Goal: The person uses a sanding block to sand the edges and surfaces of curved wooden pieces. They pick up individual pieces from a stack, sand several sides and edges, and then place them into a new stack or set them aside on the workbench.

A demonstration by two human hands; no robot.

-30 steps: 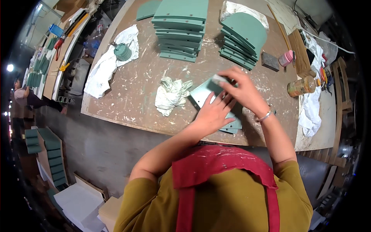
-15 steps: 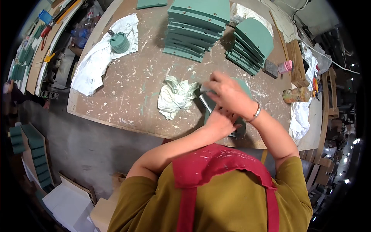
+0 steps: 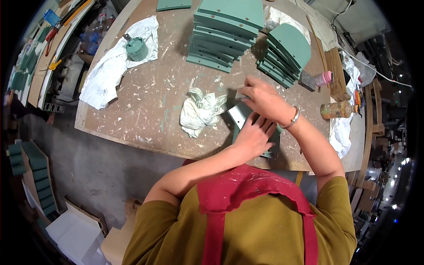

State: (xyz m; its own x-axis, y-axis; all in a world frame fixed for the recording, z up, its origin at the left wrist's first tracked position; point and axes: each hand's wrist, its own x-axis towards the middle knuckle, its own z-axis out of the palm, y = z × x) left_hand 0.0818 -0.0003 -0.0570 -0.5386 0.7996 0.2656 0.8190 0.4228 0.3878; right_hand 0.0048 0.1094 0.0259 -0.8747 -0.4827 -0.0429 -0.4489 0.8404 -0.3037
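Note:
My left hand [image 3: 255, 138] lies flat with its fingers spread on a green curved panel [image 3: 270, 151] at the table's near edge. A shiny metal plate [image 3: 238, 115] with small holes shows on the panel beside these fingers. Above it my right hand [image 3: 266, 101] is closed, thumb and fingertips together near the plate's far end; what they pinch, if anything, is too hidden to name. Just left of the panel lies a crumpled whitish cloth [image 3: 199, 112], which neither hand touches.
Stacked green panels [image 3: 227, 31] stand at the far middle, with a smaller stack [image 3: 289, 48] to their right. A dark block [image 3: 307, 81], pink-capped bottle [image 3: 323, 78] and amber jar [image 3: 338, 110] line the right side. A green pot [image 3: 137, 49] sits on a white cloth [image 3: 104, 84].
My right hand has lifted slightly and shifted right, uncovering more of the metal plate. My left hand's fingers have spread a little and stay on the panel.

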